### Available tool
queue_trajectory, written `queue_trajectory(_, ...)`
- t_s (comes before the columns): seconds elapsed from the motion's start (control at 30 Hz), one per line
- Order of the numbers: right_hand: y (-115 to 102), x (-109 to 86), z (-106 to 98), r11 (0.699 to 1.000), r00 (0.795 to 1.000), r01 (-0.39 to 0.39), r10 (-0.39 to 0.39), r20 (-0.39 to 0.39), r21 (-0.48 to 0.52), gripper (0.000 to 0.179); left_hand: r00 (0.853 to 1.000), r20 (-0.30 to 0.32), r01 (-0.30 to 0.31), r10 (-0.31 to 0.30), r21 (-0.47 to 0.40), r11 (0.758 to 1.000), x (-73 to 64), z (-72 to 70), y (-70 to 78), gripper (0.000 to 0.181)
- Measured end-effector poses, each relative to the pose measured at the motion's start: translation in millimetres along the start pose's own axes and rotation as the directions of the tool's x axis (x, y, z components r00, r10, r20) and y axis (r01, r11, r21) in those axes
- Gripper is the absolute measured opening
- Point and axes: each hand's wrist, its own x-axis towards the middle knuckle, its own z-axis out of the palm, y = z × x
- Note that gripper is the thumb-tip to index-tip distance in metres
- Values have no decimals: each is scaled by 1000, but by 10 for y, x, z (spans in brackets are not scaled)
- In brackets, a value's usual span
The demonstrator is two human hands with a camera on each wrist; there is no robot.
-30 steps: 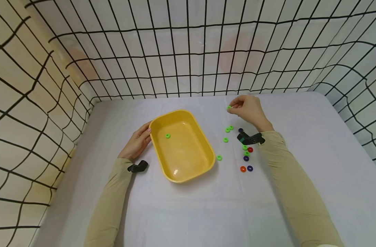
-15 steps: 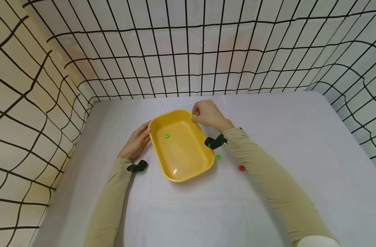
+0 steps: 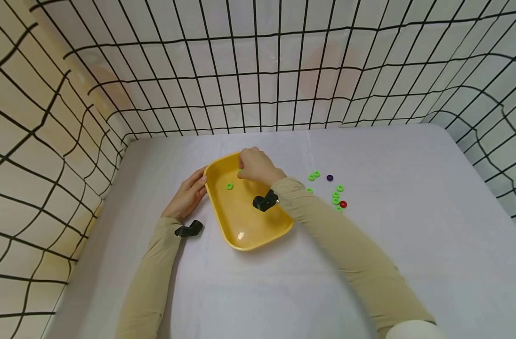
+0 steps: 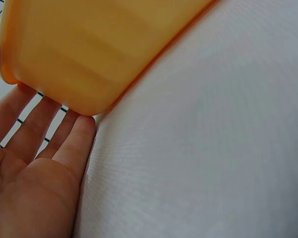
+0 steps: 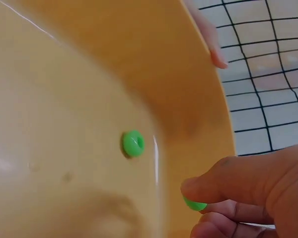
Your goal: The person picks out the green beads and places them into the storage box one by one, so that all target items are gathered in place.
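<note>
My right hand (image 3: 260, 166) is over the far end of the yellow plastic tray (image 3: 248, 246). It pinches a small green bead (image 5: 195, 204) between thumb and fingers, just inside the wall in the right wrist view. Another green bead (image 3: 229, 186) with a hole in it lies on the tray floor. My left hand (image 3: 186, 195) rests at the tray's left far corner. Its fingers (image 4: 75, 141) are fairly straight against the outer wall, and the thumb touches the rim.
Right of the tray lie several green beads (image 3: 316, 174), a dark purple bead (image 3: 330, 178) and a red bead (image 3: 343, 204). My right sleeve (image 3: 347, 240) hides part of that area. Black wire grid (image 3: 266, 75) surrounds the white table (image 3: 224, 301) at the back and sides.
My right hand has moved left from beyond the loose beads, across the rim and over the tray, pinching the green bead throughout. My left hand and the tray have stayed in place.
</note>
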Motion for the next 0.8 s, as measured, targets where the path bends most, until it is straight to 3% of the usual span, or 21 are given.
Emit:
queue_trajectory(0.13, -54, 87, 103, 999, 999, 18, -17, 40, -33, 32, 1000, -18, 7, -7, -30, 1000, 0, 5, 4, 58)
queue_trajectory(0.37, -73, 98, 187, 1000, 993, -11, 14, 118, -24, 10, 1000, -20, -1, 1, -31, 1000, 6, 2, -12, 57)
queue_trajectory(0.8, -37, 74, 221, 999, 987, -46, 47, 156, -11, 4, 1000, -9, -11, 11, -20, 1000, 6, 0, -18, 55)
